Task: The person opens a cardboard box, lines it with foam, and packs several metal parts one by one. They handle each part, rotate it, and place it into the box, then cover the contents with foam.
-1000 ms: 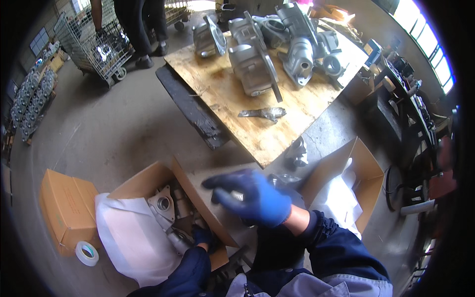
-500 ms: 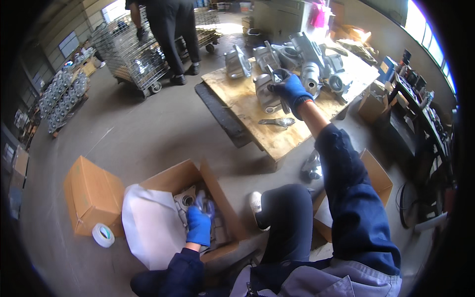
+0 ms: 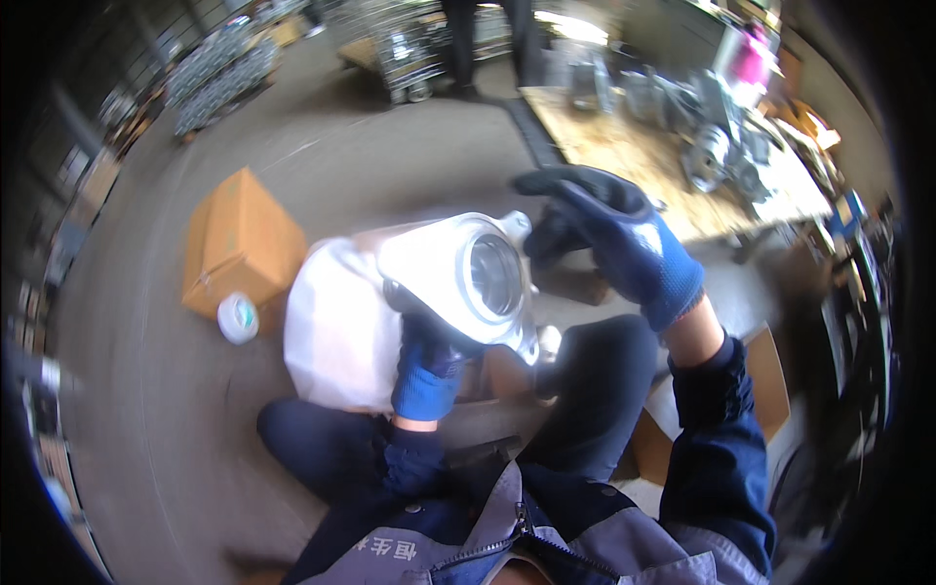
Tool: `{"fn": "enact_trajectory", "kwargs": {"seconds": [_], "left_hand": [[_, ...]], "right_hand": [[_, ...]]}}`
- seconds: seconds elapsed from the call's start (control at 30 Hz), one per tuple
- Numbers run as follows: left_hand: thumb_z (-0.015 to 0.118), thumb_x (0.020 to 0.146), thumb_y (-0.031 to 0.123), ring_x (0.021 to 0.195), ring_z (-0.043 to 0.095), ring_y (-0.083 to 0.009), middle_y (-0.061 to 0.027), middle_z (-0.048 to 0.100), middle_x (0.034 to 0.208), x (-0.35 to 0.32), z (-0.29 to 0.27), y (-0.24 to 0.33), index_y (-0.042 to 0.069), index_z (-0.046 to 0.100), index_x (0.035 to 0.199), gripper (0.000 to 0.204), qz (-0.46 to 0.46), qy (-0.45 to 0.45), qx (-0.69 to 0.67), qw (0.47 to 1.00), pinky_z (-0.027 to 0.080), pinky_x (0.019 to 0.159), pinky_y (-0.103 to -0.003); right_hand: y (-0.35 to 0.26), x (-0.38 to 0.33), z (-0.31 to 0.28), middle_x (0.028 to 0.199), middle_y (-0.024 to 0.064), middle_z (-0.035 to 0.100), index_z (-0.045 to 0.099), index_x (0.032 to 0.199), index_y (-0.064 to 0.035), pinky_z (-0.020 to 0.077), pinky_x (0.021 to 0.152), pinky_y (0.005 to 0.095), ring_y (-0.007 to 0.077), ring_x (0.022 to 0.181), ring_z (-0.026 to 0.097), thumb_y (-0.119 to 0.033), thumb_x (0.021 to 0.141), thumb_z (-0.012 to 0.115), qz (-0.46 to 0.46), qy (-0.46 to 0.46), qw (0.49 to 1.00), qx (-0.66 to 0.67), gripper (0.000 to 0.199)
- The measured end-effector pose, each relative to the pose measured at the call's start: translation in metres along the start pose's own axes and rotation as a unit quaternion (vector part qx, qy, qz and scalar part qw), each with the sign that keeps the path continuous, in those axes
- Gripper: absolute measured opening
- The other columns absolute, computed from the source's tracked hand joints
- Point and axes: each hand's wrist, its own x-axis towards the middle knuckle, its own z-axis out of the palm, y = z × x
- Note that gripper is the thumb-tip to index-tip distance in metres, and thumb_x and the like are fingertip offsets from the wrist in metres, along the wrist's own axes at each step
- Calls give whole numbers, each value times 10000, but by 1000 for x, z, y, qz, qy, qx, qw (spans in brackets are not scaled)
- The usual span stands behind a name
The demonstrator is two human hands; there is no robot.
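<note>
Grey concrete floor (image 3: pixel 146 409) surrounds a wooden surface (image 3: pixel 604 141) bearing metal castings (image 3: pixel 707 161), blurred. Half a second ago the left hand (image 3: pixel 430 359) was down in the open box (image 3: pixel 509 373); now it grips a silvery casting (image 3: pixel 434 268), raised over that box beside the white sheet (image 3: pixel 336 336), its fingertips hidden underneath. The right hand (image 3: pixel 619 239), then grasping a casting on the surface, has come back near the raised one, fingers bent and parted; whether they touch it, I cannot tell.
</note>
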Motion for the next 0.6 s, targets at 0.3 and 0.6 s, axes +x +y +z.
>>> {"fn": "enact_trajectory", "kwargs": {"seconds": [0.3,0.6], "left_hand": [[655,918,288,1224,549,-285,-180,527,1364,-74,-67,-7,11,380,1460,668,-184,36,-165,968,467,1018,-375],[659,902,368,1245,536,-284,-189,511,1384,-103,-85,-1,6,369,1471,734,-271,52,-219,936,452,1036,-382]], "right_hand": [[220,-36,-4,808,99,671,664,935,-18,541,631,327,231,735,697,-157,871,654,96,-55,956,-273,153],[189,-42,32,655,109,680,662,830,17,520,500,318,211,564,698,-164,920,655,286,-33,947,-141,202]]}}
